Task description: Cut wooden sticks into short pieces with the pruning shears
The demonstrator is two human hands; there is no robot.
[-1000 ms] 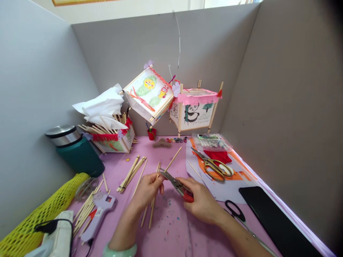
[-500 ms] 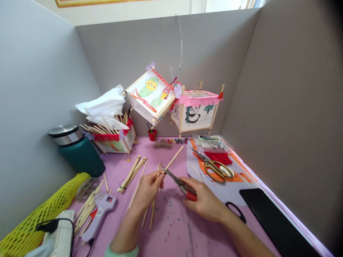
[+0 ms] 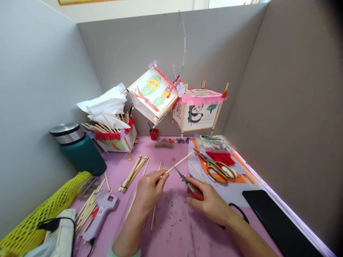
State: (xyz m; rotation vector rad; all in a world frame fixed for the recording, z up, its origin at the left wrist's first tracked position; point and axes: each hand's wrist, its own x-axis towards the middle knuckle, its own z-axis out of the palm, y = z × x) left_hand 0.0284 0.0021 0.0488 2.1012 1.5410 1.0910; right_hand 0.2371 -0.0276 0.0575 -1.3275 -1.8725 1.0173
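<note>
Between the thumb and fingers of my left hand (image 3: 151, 187) is a thin wooden stick (image 3: 184, 158), slanting up to the right. My right hand (image 3: 209, 202) is closed around red-handled shears (image 3: 193, 189). Their narrow blades point up and left and cross the stick a short way from my left fingertips; whether they touch it I cannot tell. Under and beside my left wrist lie more loose sticks (image 3: 153, 216). Bundles of sticks bound with black bands (image 3: 134, 174) rest to the left.
Large gold-handled scissors (image 3: 218, 169) lie on paper at the right, near a black phone-like slab (image 3: 270, 217). A glue gun (image 3: 100, 216), a teal bottle (image 3: 80, 153) and a yellow mesh (image 3: 50, 207) stand left. Decorated paper lanterns (image 3: 200, 114) hang at the back.
The stick has swung lower toward the right. My right hand and the shears have shifted slightly right, and the blades now look more parted. The view has moved a little.
</note>
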